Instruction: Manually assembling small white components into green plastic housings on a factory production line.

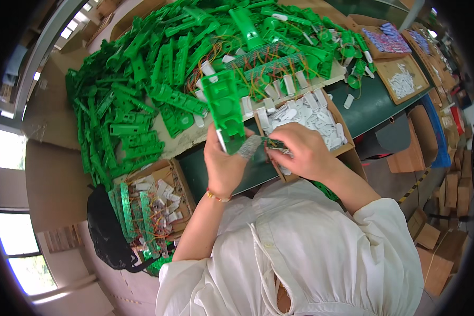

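Observation:
My left hand (224,166) is closed around the lower end of a green plastic housing (222,100), which stands tilted up with its hollow side toward me. A grey wrapping (249,147) covers the thumb of that hand. Beside it, my right hand (303,150) pinches a small dark green circuit board (273,143) with thin wires, close to the housing's lower end. The fingers partly hide the board. Just behind my right hand is a cardboard box (351,146) of white plastic parts (305,118).
A large heap of green housings (142,63) covers the far side of the table (371,110). Wired circuit boards (271,66) lie along its front. Another box (187,181) with boards and white pieces stands at left, near a black bag (108,229). Trays (424,84) sit at far right.

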`<state>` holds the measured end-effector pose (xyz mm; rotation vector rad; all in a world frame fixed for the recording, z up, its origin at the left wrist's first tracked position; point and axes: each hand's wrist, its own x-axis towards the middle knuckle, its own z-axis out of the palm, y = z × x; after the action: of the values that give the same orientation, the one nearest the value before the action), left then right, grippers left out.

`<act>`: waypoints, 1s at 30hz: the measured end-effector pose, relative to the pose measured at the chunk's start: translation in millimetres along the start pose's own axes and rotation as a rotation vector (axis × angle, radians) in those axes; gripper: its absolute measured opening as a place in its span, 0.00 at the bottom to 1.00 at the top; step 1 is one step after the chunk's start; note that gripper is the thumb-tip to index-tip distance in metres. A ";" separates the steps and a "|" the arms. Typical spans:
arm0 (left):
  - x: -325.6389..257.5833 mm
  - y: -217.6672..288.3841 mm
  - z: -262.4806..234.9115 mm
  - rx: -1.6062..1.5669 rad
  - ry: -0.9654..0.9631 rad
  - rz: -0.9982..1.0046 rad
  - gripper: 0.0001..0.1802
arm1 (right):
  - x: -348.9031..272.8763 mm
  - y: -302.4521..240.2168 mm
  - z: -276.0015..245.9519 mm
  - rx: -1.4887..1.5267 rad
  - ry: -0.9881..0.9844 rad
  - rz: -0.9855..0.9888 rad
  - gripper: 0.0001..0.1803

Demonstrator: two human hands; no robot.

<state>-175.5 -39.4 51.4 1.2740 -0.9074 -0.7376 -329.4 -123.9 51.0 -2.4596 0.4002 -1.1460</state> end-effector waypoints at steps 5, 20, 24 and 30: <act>-3.1 2.0 -3.4 0.017 -0.016 -0.089 0.22 | -6.1 2.2 5.8 -0.140 -0.083 -0.090 0.16; -3.2 -4.5 -9.4 -0.494 -0.084 -0.342 0.33 | 17.0 -21.6 4.6 -0.014 -0.058 0.000 0.17; -5.8 -9.2 -12.4 -0.509 -0.218 -0.165 0.34 | 19.3 -23.1 7.3 -0.111 -0.044 -0.157 0.12; -3.4 -9.3 -13.3 -0.382 -0.253 -0.153 0.32 | 16.9 -29.1 7.2 -0.212 0.021 -0.225 0.10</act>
<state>-165.1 -31.7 41.0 0.9294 -0.8256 -1.1530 -310.6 -103.6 71.6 -2.7347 0.2677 -1.2776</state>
